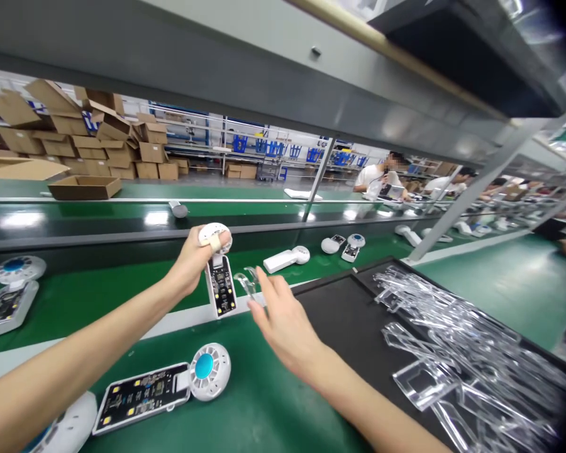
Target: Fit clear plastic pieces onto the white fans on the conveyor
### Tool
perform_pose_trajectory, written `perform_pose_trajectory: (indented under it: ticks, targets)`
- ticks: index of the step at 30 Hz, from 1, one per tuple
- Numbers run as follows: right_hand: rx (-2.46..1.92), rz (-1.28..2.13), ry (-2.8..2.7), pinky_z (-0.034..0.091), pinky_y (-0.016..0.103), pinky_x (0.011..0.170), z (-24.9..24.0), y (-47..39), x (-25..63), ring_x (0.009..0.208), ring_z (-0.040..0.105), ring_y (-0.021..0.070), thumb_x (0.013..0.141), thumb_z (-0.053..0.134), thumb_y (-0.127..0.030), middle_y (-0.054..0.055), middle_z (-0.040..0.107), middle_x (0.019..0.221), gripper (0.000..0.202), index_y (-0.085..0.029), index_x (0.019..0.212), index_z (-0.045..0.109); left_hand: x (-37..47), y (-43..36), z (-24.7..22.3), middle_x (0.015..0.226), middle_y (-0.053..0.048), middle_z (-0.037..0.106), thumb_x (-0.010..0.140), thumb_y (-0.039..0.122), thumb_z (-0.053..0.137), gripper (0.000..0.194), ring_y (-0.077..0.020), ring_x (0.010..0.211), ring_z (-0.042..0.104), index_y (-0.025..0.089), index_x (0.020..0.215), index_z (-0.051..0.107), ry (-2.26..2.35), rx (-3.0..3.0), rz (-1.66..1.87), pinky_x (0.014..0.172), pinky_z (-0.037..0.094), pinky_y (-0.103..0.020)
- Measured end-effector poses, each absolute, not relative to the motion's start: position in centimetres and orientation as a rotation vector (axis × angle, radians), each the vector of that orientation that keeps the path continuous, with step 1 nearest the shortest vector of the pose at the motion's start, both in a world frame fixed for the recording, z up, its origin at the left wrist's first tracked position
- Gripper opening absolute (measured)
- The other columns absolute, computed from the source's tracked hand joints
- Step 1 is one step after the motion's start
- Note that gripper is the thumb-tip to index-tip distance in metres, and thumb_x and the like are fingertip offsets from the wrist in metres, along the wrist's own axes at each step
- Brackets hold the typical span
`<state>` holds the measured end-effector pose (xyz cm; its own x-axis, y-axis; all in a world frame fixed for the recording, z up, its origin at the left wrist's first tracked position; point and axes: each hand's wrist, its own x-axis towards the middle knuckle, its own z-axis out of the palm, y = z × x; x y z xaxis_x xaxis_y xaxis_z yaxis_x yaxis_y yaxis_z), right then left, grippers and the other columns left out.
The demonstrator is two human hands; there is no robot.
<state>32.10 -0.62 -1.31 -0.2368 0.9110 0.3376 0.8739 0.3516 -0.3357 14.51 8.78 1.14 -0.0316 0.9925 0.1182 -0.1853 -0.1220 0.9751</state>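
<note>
My left hand (195, 255) is closed around the round white head of a handheld fan (221, 286), whose open handle hangs down and shows a black circuit board. A pale band wraps one finger of that hand. Between the thumb and fingers of my right hand (283, 314) is a clear plastic cover (248, 286), just right of the fan's handle and seemingly apart from it. Below, on the green surface, lies another fan (146, 393) with its circuit board exposed and a blue-centred head. A further white fan (70, 428) is partly hidden by my left forearm.
A black tray (344, 327) at the right holds a heap of clear plastic covers (453, 333). Several fans lie along the green belt (122, 277), including a white one (285, 258). A metal post (462, 189) and an overhead beam (264, 75) frame the station. Other people sit beyond.
</note>
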Motion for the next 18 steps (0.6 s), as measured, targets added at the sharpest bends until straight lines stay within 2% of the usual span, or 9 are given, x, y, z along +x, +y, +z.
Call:
perform_pose_trajectory:
  ticks: [3, 7, 10, 13, 15, 18]
  targets:
    - [-1.621, 0.026, -2.053, 0.055, 0.046, 0.08, -1.5, 1.6, 28.5, 0.106, 0.055, 0.0321, 0.092, 0.043, -0.028, 0.02, 0.054, 0.116, 0.052, -0.008, 0.14, 0.039, 16.4, 8.0, 1.0, 0.095, -0.002, 0.061, 0.061, 0.046, 0.08, 0.057, -0.0157, 0.083, 0.058, 0.02, 0.104, 0.055, 0.976, 1.041, 1.435, 0.071, 0.047, -0.026]
    - [-1.66, -0.051, -1.962, 0.051, 0.051, 0.083, -3.0, 2.2, 26.9, 0.106, 0.054, 0.0367, 0.092, 0.044, -0.031, 0.023, 0.055, 0.115, 0.053, -0.007, 0.139, 0.042, 17.5, 7.6, 1.5, 0.093, -0.004, 0.061, 0.059, 0.036, 0.084, 0.05, -0.0178, 0.087, 0.059, 0.02, 0.096, 0.054, 0.923, 0.949, 1.509, 0.078, 0.047, -0.029]
    - [-1.636, 0.115, -1.951, 0.052, 0.05, 0.076, -4.2, 2.6, 27.8, 0.103, 0.057, 0.0372, 0.094, 0.036, -0.041, 0.022, 0.053, 0.124, 0.061, -0.013, 0.148, 0.027, 17.5, 8.2, 2.0, 0.097, -0.008, 0.062, 0.056, 0.03, 0.086, 0.05, -0.0203, 0.09, 0.061, 0.02, 0.093, 0.054, 0.86, 0.864, 1.576, 0.081, 0.047, -0.033]
    - [-1.553, 0.326, -1.931, 0.052, 0.041, 0.066, -4.7, 3.3, 29.3, 0.091, 0.063, 0.0311, 0.095, 0.027, -0.048, 0.018, 0.055, 0.125, 0.065, -0.02, 0.153, 0.013, 17.3, 8.6, 2.0, 0.103, -0.009, 0.063, 0.052, 0.031, 0.088, 0.056, -0.0201, 0.093, 0.06, 0.021, 0.097, 0.056, 0.786, 0.81, 1.596, 0.082, 0.045, -0.032]
    - [-1.469, 0.31, -1.912, 0.051, 0.039, 0.068, -4.4, 3.5, 30.2, 0.092, 0.063, 0.0294, 0.094, 0.03, -0.05, 0.015, 0.056, 0.124, 0.066, -0.023, 0.152, 0.017, 17.2, 8.5, 1.7, 0.099, -0.007, 0.064, 0.051, 0.035, 0.088, 0.056, -0.0184, 0.088, 0.059, 0.02, 0.095, 0.059, 0.715, 0.849, 1.468, 0.08, 0.045, -0.031]
    - [-1.405, 0.264, -1.912, 0.05, 0.038, 0.072, -3.6, 3.7, 31.3, 0.101, 0.06, 0.03, 0.089, 0.039, -0.055, 0.012, 0.058, 0.123, 0.066, -0.027, 0.149, 0.029, 17.0, 7.9, 1.1, 0.083, -0.004, 0.063, 0.047, 0.04, 0.087, 0.05, -0.0158, 0.073, 0.056, 0.015, 0.083, 0.064, 0.739, 0.984, 1.175, 0.07, 0.045, -0.031]
